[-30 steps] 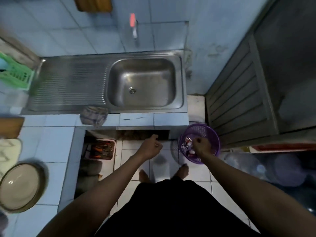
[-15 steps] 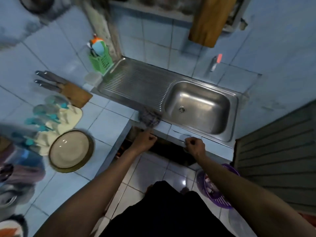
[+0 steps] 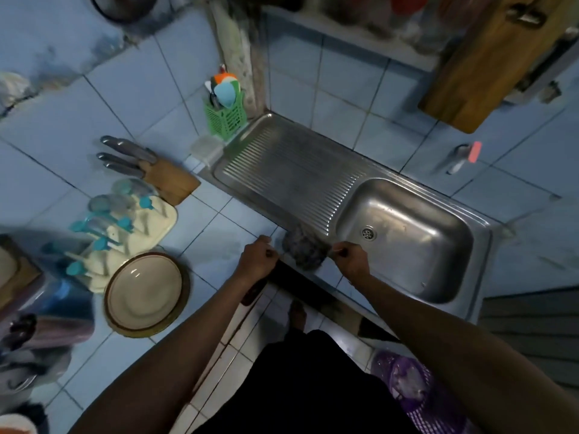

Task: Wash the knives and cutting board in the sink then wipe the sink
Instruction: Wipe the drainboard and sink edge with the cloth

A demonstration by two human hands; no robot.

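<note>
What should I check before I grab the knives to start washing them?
1. Sink basin free of dishes: ok.
2. Knives within sight, in the wooden block: ok.
3. Left hand free: ok, fingers curled, holding nothing.
4. Right hand free: cannot tell, something small may be pinched.
5. Cloth ready on the sink's front edge: ok.
6. Cutting board down from the wall: not ok, it hangs above the tap.

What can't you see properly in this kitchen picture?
Head view only:
- Knife blades: hidden inside the wooden knife block; only handles show.
- Hanging cutting board: its top is cut off by the picture's edge.
- Purple basket: blurred and partly hidden by the right arm.
- Left hand and right hand: fingers curled; too small to tell whether they pinch anything.
- Shelf items: blurred.
</note>
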